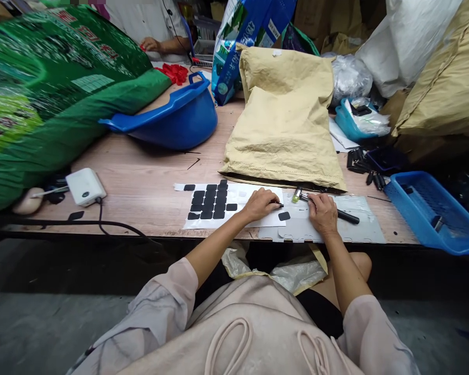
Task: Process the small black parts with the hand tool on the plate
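Observation:
My left hand (261, 204) rests over a white sheet (242, 205), its fingers pinched on a small black piece (279, 204) too small to name. Rows of black rounded squares (210, 200) cover the left part of that sheet. One loose black square (284, 215) lies just below my left fingertips. To the right, my right hand (323, 212) is closed round the shaft of a small hammer (348, 216). Its head, with a yellowish face, points left between my hands, and the black handle sticks out to the right. Under the hammer is a grey board (359, 229).
A tan sack (283, 125) lies just behind my hands. Blue basin (175, 117) and green bag (62, 104) stand left, near a white box (86, 186) with a cable. A blue basket (440, 211) and black parts (357, 161) are right. Across the table is another person's hand (151, 45).

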`<state>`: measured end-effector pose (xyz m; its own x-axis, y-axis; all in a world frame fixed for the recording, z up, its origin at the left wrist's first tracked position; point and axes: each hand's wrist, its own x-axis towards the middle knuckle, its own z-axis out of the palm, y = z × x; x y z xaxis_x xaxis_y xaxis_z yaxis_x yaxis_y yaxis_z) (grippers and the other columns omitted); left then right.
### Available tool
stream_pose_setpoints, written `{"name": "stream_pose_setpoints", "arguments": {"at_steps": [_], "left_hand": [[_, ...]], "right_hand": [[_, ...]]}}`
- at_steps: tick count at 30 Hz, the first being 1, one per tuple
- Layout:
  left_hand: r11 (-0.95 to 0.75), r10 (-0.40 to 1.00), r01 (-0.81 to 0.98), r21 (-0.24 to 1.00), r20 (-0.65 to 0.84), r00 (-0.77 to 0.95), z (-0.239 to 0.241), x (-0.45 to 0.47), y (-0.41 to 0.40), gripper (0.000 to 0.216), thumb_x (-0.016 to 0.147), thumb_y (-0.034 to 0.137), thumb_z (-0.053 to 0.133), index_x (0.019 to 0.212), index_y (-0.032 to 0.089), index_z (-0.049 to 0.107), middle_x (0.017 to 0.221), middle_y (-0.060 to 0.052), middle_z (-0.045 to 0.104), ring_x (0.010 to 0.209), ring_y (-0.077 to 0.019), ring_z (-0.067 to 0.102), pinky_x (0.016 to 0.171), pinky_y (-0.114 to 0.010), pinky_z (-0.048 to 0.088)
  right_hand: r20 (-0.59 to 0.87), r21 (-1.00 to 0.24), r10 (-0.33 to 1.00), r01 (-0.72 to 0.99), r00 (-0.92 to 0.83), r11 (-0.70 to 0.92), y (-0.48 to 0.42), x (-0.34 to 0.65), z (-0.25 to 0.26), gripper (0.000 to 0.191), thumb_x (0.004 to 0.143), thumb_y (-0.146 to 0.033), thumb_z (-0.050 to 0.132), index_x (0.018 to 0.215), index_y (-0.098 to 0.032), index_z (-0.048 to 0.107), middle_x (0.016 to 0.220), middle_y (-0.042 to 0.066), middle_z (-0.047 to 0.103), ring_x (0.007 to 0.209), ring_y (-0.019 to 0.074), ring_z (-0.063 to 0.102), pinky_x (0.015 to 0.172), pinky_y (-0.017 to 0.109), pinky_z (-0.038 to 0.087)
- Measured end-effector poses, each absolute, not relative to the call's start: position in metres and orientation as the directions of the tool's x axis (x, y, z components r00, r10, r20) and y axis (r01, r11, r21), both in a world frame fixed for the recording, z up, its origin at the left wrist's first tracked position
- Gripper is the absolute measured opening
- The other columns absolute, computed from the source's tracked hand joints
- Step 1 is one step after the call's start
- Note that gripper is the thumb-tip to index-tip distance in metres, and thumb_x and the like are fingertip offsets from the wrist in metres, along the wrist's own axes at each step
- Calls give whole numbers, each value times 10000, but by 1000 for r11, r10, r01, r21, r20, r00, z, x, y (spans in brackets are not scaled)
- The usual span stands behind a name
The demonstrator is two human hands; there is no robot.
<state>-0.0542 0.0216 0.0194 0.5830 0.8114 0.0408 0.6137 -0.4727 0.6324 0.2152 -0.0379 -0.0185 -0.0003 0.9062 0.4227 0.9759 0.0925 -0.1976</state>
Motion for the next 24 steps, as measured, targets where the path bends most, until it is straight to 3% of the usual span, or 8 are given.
{"name": "stream_pose_setpoints", "arguments": {"at_steps": [4, 9, 17, 24], "left_hand": [[-483, 819, 608, 630, 80, 568, 5, -55, 10, 226, 979, 334, 588, 1102, 250, 757, 1088, -71, 674, 1040, -242, 582, 935, -390, 440], [-468, 832, 595, 654, 98, 546, 1, -66, 9, 441, 822, 335, 767, 1246, 241, 690, 1130, -74, 634, 1087, -271, 550, 984, -416, 441], [-419, 872, 608, 675, 113, 476, -5, -60, 9, 190, 850, 298, 764, 1020, 226, 725, 1021, -57, 659, 1010, -254, 572, 952, -413, 445], [-450, 862, 579, 679, 161, 481, -9, -61, 10, 164, 850, 294, 788, 985, 205, 758, 961, -55, 667, 967, -240, 582, 926, -396, 457]], "right_hand": [[415, -178, 910, 980, -6, 88, -38, 215, -17, 302, 1002, -297, 508, 1191, -230, 734, 1043, 103, 655, 972, 253, 518, 834, 374, 385], [429, -207, 903, 974, 7, 91, -38, 215, -16, 306, 993, -309, 513, 1185, -235, 739, 1038, 109, 645, 979, 264, 516, 843, 391, 390], [440, -222, 898, 971, 15, 92, -38, 216, -16, 332, 985, -317, 507, 1206, -226, 737, 1033, 118, 639, 971, 270, 511, 851, 395, 388], [452, -161, 892, 983, -8, 91, -38, 221, -18, 318, 988, -322, 513, 1168, -223, 756, 1002, 113, 656, 923, 257, 518, 796, 375, 387]]}}
